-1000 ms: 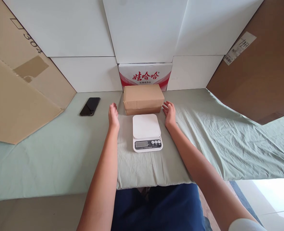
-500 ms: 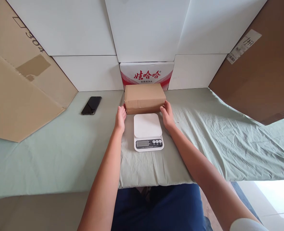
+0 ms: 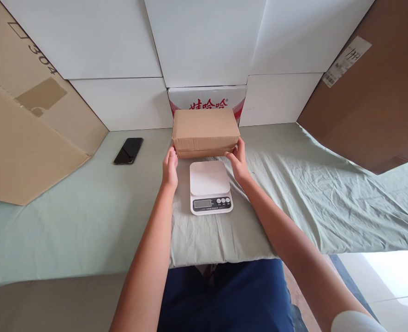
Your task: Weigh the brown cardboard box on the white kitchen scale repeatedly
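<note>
A brown cardboard box [image 3: 205, 130] sits raised a little above the green cloth, just behind a white kitchen scale [image 3: 210, 186]. My left hand [image 3: 170, 167] grips the box's lower left corner. My right hand [image 3: 239, 160] grips its lower right corner. The scale's platform is bare and its display and buttons face me.
A black phone [image 3: 128, 151] lies on the cloth to the left. A red-and-white printed carton [image 3: 207, 97] stands behind the box, among white boxes [image 3: 204, 41]. Large cardboard sheets lean at the left [image 3: 27, 120] and right [image 3: 373, 101]. The green cloth [image 3: 310, 203] is wrinkled at the right.
Both hands moved inward from beside the scale to the box's lower corners and took hold. The box has risen slightly and now covers more of the printed carton.
</note>
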The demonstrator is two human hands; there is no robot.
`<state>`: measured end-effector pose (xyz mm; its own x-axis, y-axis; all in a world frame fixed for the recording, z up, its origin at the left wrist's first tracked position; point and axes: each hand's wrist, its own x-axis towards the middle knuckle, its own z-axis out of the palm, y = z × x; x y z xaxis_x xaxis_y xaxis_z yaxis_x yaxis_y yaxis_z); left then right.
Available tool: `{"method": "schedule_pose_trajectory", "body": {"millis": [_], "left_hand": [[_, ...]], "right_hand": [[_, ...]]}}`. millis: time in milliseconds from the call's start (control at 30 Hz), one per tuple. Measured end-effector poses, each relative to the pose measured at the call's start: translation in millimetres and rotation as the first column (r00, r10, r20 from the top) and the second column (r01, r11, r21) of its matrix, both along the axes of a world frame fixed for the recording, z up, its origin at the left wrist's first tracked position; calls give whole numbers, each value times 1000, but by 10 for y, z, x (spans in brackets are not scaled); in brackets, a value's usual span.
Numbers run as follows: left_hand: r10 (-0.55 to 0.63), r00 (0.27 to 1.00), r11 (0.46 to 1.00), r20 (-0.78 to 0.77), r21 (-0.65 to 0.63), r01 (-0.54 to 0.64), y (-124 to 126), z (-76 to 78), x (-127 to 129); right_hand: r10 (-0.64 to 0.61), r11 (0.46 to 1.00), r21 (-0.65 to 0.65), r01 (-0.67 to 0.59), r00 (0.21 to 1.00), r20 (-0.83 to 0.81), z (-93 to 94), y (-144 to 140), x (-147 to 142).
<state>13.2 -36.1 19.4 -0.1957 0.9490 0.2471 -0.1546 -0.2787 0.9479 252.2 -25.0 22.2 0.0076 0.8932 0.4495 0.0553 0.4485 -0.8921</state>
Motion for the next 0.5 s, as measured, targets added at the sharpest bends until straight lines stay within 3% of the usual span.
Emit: {"method": "schedule_pose_trajectory", "body": {"millis": [100, 233, 367, 500], "left_hand": [[34, 999, 998, 5, 54, -34, -157, 95, 1], [70, 997, 993, 17, 97, -71, -539, 132, 7], [84, 996, 993, 2, 82, -84, -964, 11, 18], [73, 997, 995, 6, 64, -73, -1217, -115, 14]], "right_hand": [[17, 1000, 15, -16, 996, -90, 166, -104, 14], [-20, 999, 33, 22, 998, -60, 266, -344, 71], [-56, 998, 24, 56, 998, 6, 191, -666, 122], [-51, 998, 35, 51, 999, -3, 97, -902, 104]]}}
